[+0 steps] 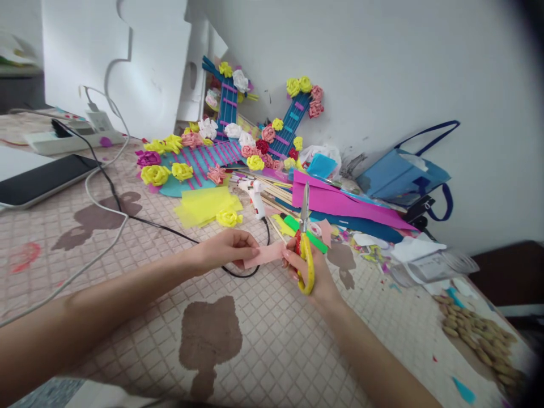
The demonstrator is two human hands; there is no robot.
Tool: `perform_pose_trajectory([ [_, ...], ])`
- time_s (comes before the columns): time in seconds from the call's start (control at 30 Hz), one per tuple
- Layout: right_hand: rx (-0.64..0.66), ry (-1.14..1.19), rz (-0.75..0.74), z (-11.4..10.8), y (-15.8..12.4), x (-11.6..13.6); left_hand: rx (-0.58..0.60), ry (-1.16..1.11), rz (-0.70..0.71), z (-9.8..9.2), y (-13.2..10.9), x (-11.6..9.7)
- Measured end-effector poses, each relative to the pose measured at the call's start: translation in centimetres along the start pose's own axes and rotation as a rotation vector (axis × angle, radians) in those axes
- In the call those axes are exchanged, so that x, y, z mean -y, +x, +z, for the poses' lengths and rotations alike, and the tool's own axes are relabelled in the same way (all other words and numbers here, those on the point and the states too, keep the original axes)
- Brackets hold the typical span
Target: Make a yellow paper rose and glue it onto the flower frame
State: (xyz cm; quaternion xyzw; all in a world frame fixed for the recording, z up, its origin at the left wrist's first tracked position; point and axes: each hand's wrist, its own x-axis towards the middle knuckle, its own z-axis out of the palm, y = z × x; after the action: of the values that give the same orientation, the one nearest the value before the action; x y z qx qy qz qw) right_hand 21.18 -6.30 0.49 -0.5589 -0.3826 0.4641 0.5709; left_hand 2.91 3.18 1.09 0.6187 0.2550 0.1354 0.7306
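A strip of pink crepe paper [270,254] stretches between my two hands, low over the table. The fingers of my left hand [229,249] pinch its left end. My right hand [312,275] grips the scissors [306,249], with yellow and red handles and blades pointing up and away. Its fingertips also touch the strip's right end. Just beyond the strip lies a white glue gun [255,198] with a black cord. Yellow paper sheets [204,207] and a yellow paper flower [229,217] are left of it. A green marker [291,222] lies beyond my right hand.
Blue panels decorated with paper flowers [204,161] stand and lie at the back. Magenta paper [348,198], wooden sticks [276,190] and a blue bag [403,173] fill the back right. A tablet-like device [51,175] and cables lie left; peanuts [480,337] lie right.
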Motion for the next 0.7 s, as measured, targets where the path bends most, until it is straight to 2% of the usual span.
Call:
perform_pose_trajectory([
  [0.3, -0.019, -0.006, -0.032, -0.2, 0.0, 0.0, -0.098, -0.075, 0.005, 0.1, 0.0, -0.3],
  [0.6, -0.018, 0.031, -0.003, -0.6, 0.1, 0.0, -0.003, -0.042, 0.050, -0.3, -0.3, -0.7],
  [0.7, -0.025, 0.047, 0.004, -0.6, 0.2, -0.1, 0.077, 0.021, 0.099, -0.4, -0.5, -1.3],
])
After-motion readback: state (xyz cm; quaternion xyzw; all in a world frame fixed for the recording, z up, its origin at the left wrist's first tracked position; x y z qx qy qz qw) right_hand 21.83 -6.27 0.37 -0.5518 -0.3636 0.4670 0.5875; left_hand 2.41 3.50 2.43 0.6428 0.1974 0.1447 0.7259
